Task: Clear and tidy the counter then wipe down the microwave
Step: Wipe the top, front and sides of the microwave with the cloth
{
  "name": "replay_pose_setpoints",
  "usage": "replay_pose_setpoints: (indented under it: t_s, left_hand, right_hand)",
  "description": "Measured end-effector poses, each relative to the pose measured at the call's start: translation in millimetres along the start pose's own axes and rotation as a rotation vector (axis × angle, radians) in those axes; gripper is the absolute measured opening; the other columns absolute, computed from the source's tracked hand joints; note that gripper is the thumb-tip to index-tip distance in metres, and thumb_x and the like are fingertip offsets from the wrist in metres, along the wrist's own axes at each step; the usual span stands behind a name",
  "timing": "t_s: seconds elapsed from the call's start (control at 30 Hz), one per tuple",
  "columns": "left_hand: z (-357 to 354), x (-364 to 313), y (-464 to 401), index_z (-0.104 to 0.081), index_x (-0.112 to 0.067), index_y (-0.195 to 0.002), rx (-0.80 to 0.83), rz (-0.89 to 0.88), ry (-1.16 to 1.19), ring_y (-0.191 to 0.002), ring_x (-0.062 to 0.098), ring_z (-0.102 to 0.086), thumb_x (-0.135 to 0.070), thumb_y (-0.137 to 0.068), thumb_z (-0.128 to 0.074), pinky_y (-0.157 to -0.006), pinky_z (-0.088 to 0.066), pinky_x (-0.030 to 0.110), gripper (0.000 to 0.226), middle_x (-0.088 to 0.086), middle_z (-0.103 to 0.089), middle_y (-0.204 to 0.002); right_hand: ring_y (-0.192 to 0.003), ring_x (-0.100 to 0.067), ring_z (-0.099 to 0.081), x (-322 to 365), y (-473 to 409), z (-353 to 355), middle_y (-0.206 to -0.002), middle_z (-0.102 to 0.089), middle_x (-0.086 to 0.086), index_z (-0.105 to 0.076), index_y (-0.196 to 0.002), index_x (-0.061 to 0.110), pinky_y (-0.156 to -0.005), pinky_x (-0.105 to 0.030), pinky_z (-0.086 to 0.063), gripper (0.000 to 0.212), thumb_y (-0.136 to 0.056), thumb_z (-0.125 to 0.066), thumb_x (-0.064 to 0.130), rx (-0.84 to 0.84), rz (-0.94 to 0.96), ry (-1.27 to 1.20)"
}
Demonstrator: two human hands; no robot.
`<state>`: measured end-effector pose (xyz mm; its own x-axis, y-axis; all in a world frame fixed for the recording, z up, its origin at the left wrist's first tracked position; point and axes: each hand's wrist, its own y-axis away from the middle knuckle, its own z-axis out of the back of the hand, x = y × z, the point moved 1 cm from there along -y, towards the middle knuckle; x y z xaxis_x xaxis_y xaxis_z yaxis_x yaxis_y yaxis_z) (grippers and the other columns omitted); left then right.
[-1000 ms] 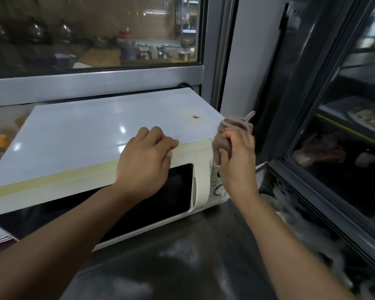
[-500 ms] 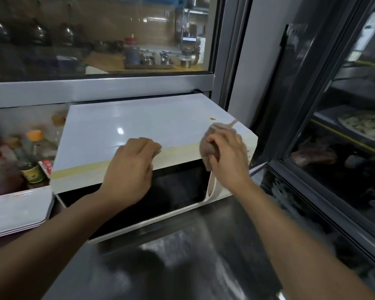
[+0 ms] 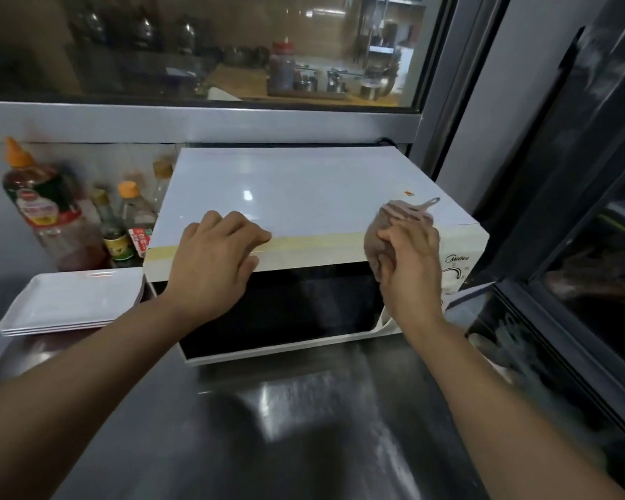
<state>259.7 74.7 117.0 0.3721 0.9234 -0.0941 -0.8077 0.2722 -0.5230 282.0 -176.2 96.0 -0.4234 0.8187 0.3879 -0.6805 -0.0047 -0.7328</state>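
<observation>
We steady the microwave (image 3: pixel 304 196) with curled left hand (image 3: pixel 213 268) at its front edge while right hand (image 3: pixel 412 268) grips the cloth (image 3: pixel 379 243), ready to wipe leftward.

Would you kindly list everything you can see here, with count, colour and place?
microwave: one, white with dark door, on the counter, centre
cloth: one, pinkish-brown, at the microwave's front right corner
plates: a stack, count unclear, white, left of the microwave
bottles: several, orange caps, behind the plates
counter: one, steel, foreground
window: one, above the microwave
glass door: one, dark, far right
left hand: rests on the microwave's top front edge
right hand: grip on the cloth
</observation>
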Motion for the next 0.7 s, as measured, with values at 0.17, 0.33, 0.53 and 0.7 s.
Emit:
replay_pose_setpoints:
  t_s: [0.17, 0.33, 0.53, 0.7]
  left_hand:
    - [0.8, -3.0, 0.5, -0.061, -0.012, -0.112, -0.018, 0.048, 0.045, -0.090, 0.029, -0.052, -0.010, -0.078, -0.068, -0.075, -0.038, 0.036, 0.035, 0.005, -0.063, -0.104]
    - [9.3, 2.5, 4.3, -0.053, -0.012, -0.120, 0.049, 0.055, 0.110, -0.101, 0.028, -0.057, -0.008, -0.077, -0.069, -0.089, -0.043, 0.042, 0.047, 0.006, -0.062, -0.115]
    - [27.6, 55.2, 34.4, -0.059, -0.012, -0.110, -0.025, 0.036, 0.011, -0.106, 0.030, -0.054, -0.031, -0.077, -0.052, -0.087, -0.043, 0.045, 0.039, 0.007, -0.058, -0.114]
    - [31.8, 84.8, 39.7, -0.061, -0.014, -0.105, 0.047, 0.004, 0.108, -0.096, 0.022, -0.050, -0.046, -0.080, -0.043, -0.081, -0.041, 0.037, 0.045, 0.002, -0.057, -0.102]
  right_hand:
    - [-0.122, -0.023, -0.040, 59.1, 9.6, -31.4, -0.113, -0.061, -0.008, -0.064, -0.088, 0.008, -0.103, -0.027, -0.036, 0.013, -0.078, -0.058, 0.002, 0.001, 0.099, -0.058]
    - [-0.118, -0.022, -0.039, 49.0, 4.8, -20.1, -0.118, -0.059, -0.009, -0.062, -0.100, 0.011, -0.100, -0.033, -0.037, 0.024, -0.077, -0.055, 0.015, 0.180, 0.290, 0.012]
    - [-0.121, -0.032, -0.043, -2.4, 1.8, -3.4, -0.129, -0.051, -0.012, -0.055, -0.105, 0.006, -0.106, -0.042, -0.030, 0.025, -0.082, -0.051, 0.016, 0.163, 0.105, 0.170]
    - [-0.120, -0.033, -0.038, 34.4, 12.8, -28.9, -0.122, -0.052, -0.018, -0.050, -0.095, 0.005, -0.101, -0.043, -0.034, 0.019, -0.080, -0.038, 0.008, 0.000, 0.048, 0.180]
